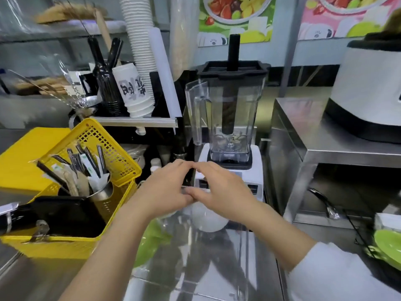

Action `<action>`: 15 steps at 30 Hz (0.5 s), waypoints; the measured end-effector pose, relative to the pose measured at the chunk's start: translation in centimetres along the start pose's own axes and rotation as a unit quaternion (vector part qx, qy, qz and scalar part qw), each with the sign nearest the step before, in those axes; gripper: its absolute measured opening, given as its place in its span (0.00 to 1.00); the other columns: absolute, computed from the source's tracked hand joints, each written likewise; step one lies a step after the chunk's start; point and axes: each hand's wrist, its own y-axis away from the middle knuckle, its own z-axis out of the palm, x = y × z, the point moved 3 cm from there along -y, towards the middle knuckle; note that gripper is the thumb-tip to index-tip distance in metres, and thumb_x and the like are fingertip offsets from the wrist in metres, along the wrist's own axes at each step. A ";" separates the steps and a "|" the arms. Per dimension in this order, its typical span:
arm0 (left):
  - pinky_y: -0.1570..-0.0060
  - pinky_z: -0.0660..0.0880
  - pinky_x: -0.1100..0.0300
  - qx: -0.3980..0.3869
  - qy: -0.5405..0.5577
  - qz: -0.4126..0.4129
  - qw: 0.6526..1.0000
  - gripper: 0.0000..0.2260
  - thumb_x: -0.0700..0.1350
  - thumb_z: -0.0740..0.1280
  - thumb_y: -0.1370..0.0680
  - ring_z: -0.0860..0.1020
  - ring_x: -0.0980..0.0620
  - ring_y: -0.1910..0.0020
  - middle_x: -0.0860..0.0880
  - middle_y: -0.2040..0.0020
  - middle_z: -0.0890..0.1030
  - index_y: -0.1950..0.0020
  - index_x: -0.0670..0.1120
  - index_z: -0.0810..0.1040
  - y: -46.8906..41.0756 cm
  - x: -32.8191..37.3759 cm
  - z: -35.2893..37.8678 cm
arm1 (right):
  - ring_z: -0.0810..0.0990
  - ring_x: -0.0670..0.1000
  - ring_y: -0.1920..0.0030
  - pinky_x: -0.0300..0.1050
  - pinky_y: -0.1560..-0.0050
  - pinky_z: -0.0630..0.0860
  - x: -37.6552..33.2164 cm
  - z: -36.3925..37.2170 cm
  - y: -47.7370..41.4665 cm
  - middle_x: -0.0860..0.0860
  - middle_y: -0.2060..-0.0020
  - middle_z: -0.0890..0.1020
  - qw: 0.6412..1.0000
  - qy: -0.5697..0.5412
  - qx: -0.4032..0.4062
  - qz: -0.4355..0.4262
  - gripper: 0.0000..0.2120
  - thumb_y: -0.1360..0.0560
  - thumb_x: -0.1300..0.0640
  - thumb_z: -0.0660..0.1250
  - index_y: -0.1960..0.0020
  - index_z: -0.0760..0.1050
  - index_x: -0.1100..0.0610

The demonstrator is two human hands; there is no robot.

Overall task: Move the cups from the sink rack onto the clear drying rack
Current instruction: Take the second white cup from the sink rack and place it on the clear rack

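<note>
My left hand (165,192) and my right hand (223,192) meet in front of the blender, fingertips and thumbs touching in a ring. A faint clear edge shows in the gap between them; whether they hold a clear cup I cannot tell. Just below the hands stands the clear drying rack (195,268) on the steel counter. A white cup (208,222) sits at its far end under my right wrist, and a green piece (152,242) shows through its left wall. A dark wire sink rack (360,235) with green dishes (388,246) is at the lower right.
A blender (227,109) stands right behind my hands. A yellow basket (65,242) with a steel utensil holder (102,192) sits to the left. A steel shelf (325,146) carrying a white appliance (368,90) is on the right, with a faucet (323,203) beneath it.
</note>
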 end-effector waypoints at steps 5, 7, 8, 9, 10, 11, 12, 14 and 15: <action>0.42 0.71 0.52 0.011 0.074 0.064 0.995 0.25 0.49 0.64 0.31 0.72 0.53 0.39 0.55 0.37 0.73 0.34 0.57 0.64 -2.3 8.0 3.4 | 0.75 0.50 0.43 0.52 0.44 0.73 5.5 -5.0 5.2 0.46 0.39 0.74 0.999 -0.002 0.040 0.031 0.22 0.27 0.44 0.62 0.34 0.63 0.46; 0.42 0.71 0.50 0.000 0.089 0.080 0.993 0.25 0.48 0.65 0.29 0.71 0.53 0.39 0.54 0.36 0.72 0.34 0.56 0.63 -3.6 11.3 5.7 | 0.75 0.51 0.44 0.53 0.44 0.73 8.5 -6.8 7.4 0.47 0.40 0.75 0.997 0.002 0.061 0.055 0.21 0.27 0.45 0.63 0.36 0.63 0.46; 0.42 0.71 0.49 -0.006 0.097 0.090 0.991 0.25 0.48 0.65 0.29 0.72 0.52 0.39 0.53 0.36 0.72 0.33 0.56 0.62 -4.2 13.0 6.9 | 0.75 0.51 0.44 0.53 0.43 0.73 10.1 -7.6 8.5 0.47 0.40 0.75 0.995 0.006 0.071 0.068 0.21 0.27 0.45 0.63 0.36 0.64 0.46; 0.42 0.72 0.49 -0.010 0.106 0.104 0.989 0.26 0.49 0.64 0.29 0.72 0.52 0.39 0.52 0.36 0.73 0.33 0.54 0.62 -4.9 14.8 8.2 | 0.75 0.52 0.43 0.53 0.43 0.73 11.8 -8.4 9.6 0.48 0.40 0.75 0.993 0.012 0.080 0.081 0.21 0.28 0.46 0.64 0.36 0.64 0.47; 0.42 0.71 0.50 -0.015 0.109 0.118 0.987 0.26 0.50 0.64 0.30 0.72 0.51 0.38 0.51 0.36 0.73 0.32 0.54 0.63 -5.5 16.6 9.5 | 0.75 0.53 0.42 0.53 0.43 0.73 13.7 -9.0 10.8 0.49 0.40 0.75 0.991 0.022 0.086 0.096 0.22 0.28 0.46 0.64 0.36 0.64 0.48; 0.41 0.71 0.52 -0.021 0.108 0.129 0.985 0.27 0.51 0.63 0.31 0.72 0.51 0.38 0.51 0.36 0.73 0.32 0.53 0.63 -6.1 18.4 10.8 | 0.75 0.54 0.41 0.53 0.43 0.73 15.4 -9.7 12.1 0.49 0.39 0.75 0.989 0.032 0.092 0.110 0.23 0.29 0.46 0.64 0.36 0.64 0.49; 0.42 0.70 0.54 -0.029 0.104 0.138 0.985 0.27 0.52 0.63 0.30 0.72 0.52 0.38 0.51 0.36 0.73 0.32 0.53 0.63 -6.5 20.3 12.1 | 0.75 0.55 0.41 0.54 0.42 0.72 17.3 -10.4 13.4 0.50 0.39 0.76 0.986 0.038 0.098 0.127 0.24 0.29 0.45 0.64 0.36 0.64 0.49; 0.43 0.70 0.55 -0.040 0.102 0.159 0.981 0.25 0.52 0.65 0.28 0.72 0.51 0.40 0.52 0.39 0.73 0.32 0.52 0.63 -7.3 23.8 14.8 | 0.75 0.55 0.40 0.54 0.42 0.73 20.8 -11.7 16.0 0.51 0.39 0.76 0.980 0.034 0.108 0.164 0.25 0.30 0.43 0.63 0.36 0.64 0.49; 0.43 0.70 0.54 -0.047 0.105 0.168 0.979 0.25 0.52 0.65 0.27 0.72 0.51 0.40 0.52 0.39 0.73 0.32 0.52 0.63 -7.7 25.5 16.2 | 0.75 0.55 0.40 0.54 0.42 0.72 22.5 -12.3 17.4 0.51 0.40 0.76 0.977 0.029 0.110 0.181 0.26 0.30 0.42 0.62 0.35 0.65 0.50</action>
